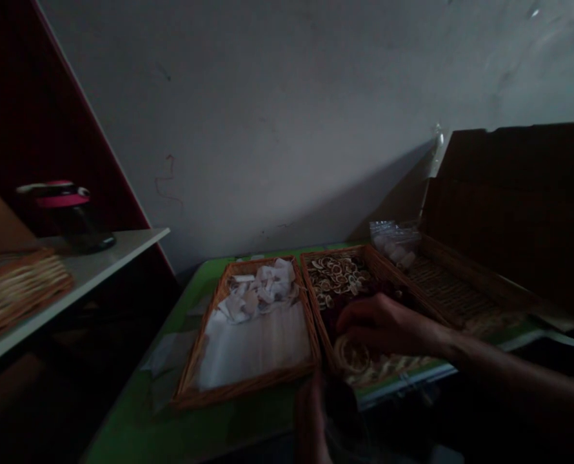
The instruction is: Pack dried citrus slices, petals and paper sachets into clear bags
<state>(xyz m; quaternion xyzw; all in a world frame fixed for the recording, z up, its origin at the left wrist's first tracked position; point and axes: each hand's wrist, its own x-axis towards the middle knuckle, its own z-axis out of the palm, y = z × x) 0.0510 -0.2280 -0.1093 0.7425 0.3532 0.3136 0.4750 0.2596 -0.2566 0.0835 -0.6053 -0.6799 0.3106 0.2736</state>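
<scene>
My right hand reaches into a wicker tray, its fingers curled down over dark red dried pieces. Whatever its fingertips pinch is hidden. Just below them shows a large dried citrus slice; whether the fingers touch it I cannot tell. Many smaller dried slices lie at the tray's far end. Low in the view, my left hand is closed around the side of what looks like a see-through plastic bag, dim and partly out of view.
Left of it, another wicker tray holds white paper-like pieces. A clear bag of pale items, an additional wicker tray and a cardboard box stand right. A bottle is on the left shelf.
</scene>
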